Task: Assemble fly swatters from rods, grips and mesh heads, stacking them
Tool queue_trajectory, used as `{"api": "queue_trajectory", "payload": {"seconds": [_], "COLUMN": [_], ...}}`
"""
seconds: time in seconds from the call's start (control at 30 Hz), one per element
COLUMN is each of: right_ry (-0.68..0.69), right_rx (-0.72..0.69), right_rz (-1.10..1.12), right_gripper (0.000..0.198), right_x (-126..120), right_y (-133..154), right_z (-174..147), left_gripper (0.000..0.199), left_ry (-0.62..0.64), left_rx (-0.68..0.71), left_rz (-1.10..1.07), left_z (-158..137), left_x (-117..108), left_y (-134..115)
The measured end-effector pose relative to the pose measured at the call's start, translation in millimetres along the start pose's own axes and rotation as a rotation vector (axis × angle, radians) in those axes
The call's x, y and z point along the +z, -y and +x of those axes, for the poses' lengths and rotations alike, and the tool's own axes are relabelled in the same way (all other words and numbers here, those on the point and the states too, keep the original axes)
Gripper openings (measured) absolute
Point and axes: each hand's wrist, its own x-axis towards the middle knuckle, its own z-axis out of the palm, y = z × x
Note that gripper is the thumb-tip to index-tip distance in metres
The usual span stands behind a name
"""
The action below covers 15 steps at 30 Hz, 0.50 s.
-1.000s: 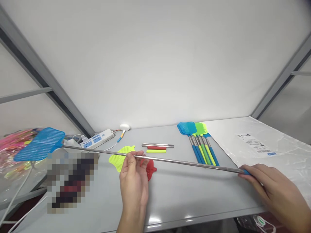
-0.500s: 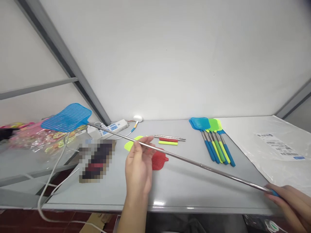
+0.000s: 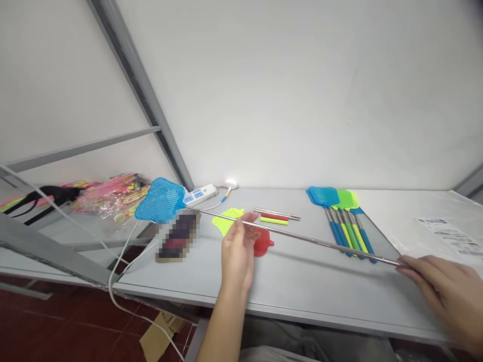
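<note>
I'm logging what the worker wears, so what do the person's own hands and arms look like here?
Both are bare: the left hand and right hand carry no gloves, rings or watch that can be seen, and the left forearm shows no sleeve.

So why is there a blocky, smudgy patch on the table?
In the head view, a pixelated block sits just below the blue swatter head, hiding whatever is there; everything else is sharp, and the table edge shows soft glare.

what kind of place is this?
Likely a small assembly or packing bench. A grey table carries a row of finished fly swatters, loose swatter heads and spare rods and grips; bagged stock lies at the left.
</note>
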Motion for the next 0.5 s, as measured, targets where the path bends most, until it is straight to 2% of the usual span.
{"api": "queue_trajectory", "payload": {"seconds": [0.1, 0.27, 0.4, 0.5], "right_ry": [0.109, 0.07, 0.023, 0.009], "right_rx": [-0.079, -0.116, -0.16, -0.162], "right_rz": [0.021, 0.037, 0.045, 0.041], "right_gripper": [0.044, 0.042, 0.035, 0.034], "right_x": [-7, -12, -16, -16], "right_y": [-11, -3, 9, -3], "right_z": [26, 56, 58, 51], "left_gripper": [0.029, 0.022, 0.024, 0.027], "left_ry": [-0.093, -0.079, -0.027, -0.004], "left_rx": [0.045, 0.053, 0.025, 0.017], "left_rz": [-0.102, -0.138, -0.107, -0.096], "left_z": [10, -3, -14, -5], "left_x": [-10, -3, 4, -2], "left_y": [-10, 7, 16, 6]}}
